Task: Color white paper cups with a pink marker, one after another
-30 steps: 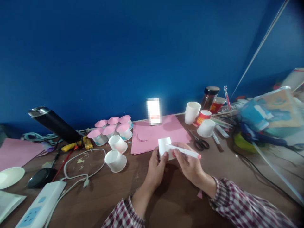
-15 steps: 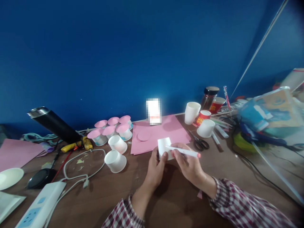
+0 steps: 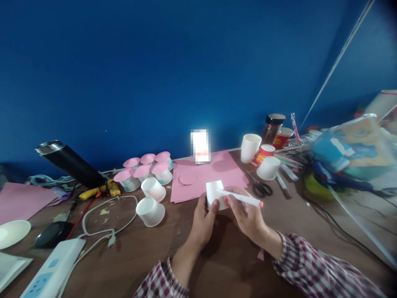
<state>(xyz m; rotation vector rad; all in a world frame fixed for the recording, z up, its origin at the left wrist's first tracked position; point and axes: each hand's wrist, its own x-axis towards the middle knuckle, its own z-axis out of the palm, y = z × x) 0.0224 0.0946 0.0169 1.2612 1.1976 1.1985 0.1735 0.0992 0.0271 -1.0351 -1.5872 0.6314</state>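
A small white paper cup (image 3: 214,190) is held by my left hand (image 3: 203,219), whose thumb presses on its side. My right hand (image 3: 249,217) grips a white marker (image 3: 245,199) with a pink end, and the marker's tip rests at or very near the cup's white surface. Behind the hands lie pink paper sheets (image 3: 201,169) with a pink paper disc (image 3: 187,178) on top. Left of them are several cups topped with pink discs (image 3: 142,170) and two plain white cups (image 3: 150,211).
Scissors (image 3: 262,188), white cups (image 3: 268,168), a red cup (image 3: 265,153) and a dark-lidded jar (image 3: 274,126) stand or lie at the right. A black bottle (image 3: 72,162), a looped cable (image 3: 108,232) and a power strip (image 3: 54,269) occupy the left.
The marker in my right hand has shifted very slightly to the right. My left hand and the cup look almost unmoved.
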